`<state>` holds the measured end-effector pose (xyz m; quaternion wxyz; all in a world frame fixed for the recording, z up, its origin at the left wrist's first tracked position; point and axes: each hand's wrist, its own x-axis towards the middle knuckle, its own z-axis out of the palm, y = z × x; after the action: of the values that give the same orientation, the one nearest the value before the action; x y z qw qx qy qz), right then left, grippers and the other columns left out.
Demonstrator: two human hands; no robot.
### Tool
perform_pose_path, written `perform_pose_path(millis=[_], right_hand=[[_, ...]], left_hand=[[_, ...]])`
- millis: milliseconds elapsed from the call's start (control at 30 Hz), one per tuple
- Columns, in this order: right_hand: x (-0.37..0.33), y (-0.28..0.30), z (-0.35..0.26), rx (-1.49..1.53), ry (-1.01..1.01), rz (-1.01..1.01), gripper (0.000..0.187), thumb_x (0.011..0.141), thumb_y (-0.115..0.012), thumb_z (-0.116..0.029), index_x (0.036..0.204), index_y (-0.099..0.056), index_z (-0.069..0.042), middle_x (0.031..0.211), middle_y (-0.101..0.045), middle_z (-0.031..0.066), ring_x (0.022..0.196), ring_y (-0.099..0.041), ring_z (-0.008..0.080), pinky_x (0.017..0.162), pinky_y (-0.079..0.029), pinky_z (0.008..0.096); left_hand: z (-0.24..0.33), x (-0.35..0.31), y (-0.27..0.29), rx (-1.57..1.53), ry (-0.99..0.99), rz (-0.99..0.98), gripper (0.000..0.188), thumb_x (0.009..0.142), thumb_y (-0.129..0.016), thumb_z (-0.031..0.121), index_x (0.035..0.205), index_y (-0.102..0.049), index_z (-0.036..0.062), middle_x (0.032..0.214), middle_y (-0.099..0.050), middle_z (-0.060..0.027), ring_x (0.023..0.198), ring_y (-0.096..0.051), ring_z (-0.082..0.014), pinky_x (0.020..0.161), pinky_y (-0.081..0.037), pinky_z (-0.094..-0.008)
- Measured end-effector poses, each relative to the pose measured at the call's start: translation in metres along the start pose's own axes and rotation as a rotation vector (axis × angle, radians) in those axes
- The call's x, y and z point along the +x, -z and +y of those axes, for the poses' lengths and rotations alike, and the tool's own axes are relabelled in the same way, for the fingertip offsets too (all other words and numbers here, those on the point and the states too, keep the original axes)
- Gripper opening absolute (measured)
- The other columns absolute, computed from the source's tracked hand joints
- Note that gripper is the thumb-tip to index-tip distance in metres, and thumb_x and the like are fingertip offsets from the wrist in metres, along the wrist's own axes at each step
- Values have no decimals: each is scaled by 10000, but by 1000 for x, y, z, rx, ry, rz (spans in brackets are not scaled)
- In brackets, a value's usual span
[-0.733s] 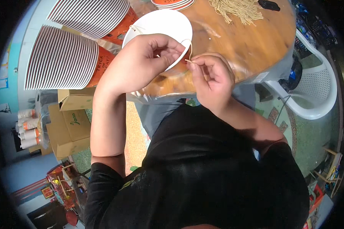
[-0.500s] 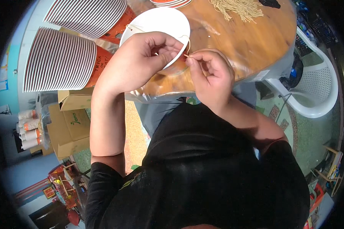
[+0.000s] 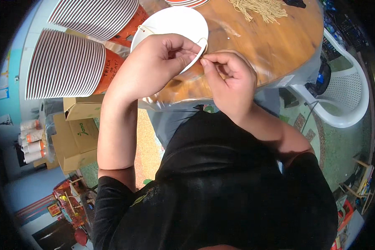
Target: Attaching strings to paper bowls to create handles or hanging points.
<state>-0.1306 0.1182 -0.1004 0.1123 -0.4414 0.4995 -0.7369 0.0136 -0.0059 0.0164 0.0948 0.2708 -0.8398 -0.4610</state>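
Observation:
A paper bucket (image 3: pixel 179 21), white inside, lies tipped with its mouth facing me over the near part of the table. My left hand (image 3: pixel 154 62) is closed on its near rim, fingers reaching inside. At the rim's right side, my right hand (image 3: pixel 234 79) pinches a thin beige cord (image 3: pixel 203 39) between thumb and forefinger, close against the wall. The cord makes a small loop over the rim there. Its other part crosses the inside from a knot at the left rim. My fingers hide the cord's end.
Two long nested stacks of orange-and-white buckets (image 3: pixel 66 64) lie at the left. Beige cords (image 3: pixel 260 9) are heaped at the far side of the plastic-covered wooden table (image 3: pixel 279 50). An opened cardboard box (image 3: pixel 77 139) stands lower left, a white plastic chair (image 3: pixel 341 89) at the right.
My right hand has moved slightly up and left, nearer the rim. The cord loop sits tighter to the rim, and the tip that stuck out from my fingers is now hidden.

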Motion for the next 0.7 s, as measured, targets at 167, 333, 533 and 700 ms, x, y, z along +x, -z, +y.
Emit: perform_pose_path(millis=[167, 333, 533, 700], right_hand=[[1, 3, -4, -32, -4, -39, 150, 947, -875, -18, 1040, -759, -2, 984, -780, 99, 822, -768, 180, 746, -626, 305], [7, 9, -12, 574, -471, -61, 247, 1021, -819, -14, 1203, -653, 14, 1135, -772, 114, 975, -767, 180, 881, -652, 327], [23, 28, -24, 913, -1023, -127, 190, 1078, -767, -124, 1222, -721, -9, 1110, -777, 83, 967, -758, 183, 873, -670, 372], [28, 26, -23, 881, -1042, -171, 163, 1081, -764, -128, 1198, -740, -17, 1090, -772, 62, 956, -746, 170, 867, -655, 348]], left_hand=[[1, -2, -2, 38, 46, -2, 183, 1121, -705, 92, 1235, -773, -34, 1021, -783, -33, 939, -712, -72, 840, -610, -265], [2, -3, -12, -55, 36, 86, 167, 1094, -741, 125, 1164, -787, -19, 899, -774, -44, 827, -702, -71, 755, -599, -276], [2, -3, -14, 49, -117, 204, 153, 1082, -749, 106, 1157, -771, -26, 938, -792, -61, 863, -730, -107, 799, -612, -303], [5, -6, -15, 96, -143, 217, 140, 1079, -751, 95, 1150, -768, -24, 975, -800, -78, 869, -733, -120, 808, -610, -307]])
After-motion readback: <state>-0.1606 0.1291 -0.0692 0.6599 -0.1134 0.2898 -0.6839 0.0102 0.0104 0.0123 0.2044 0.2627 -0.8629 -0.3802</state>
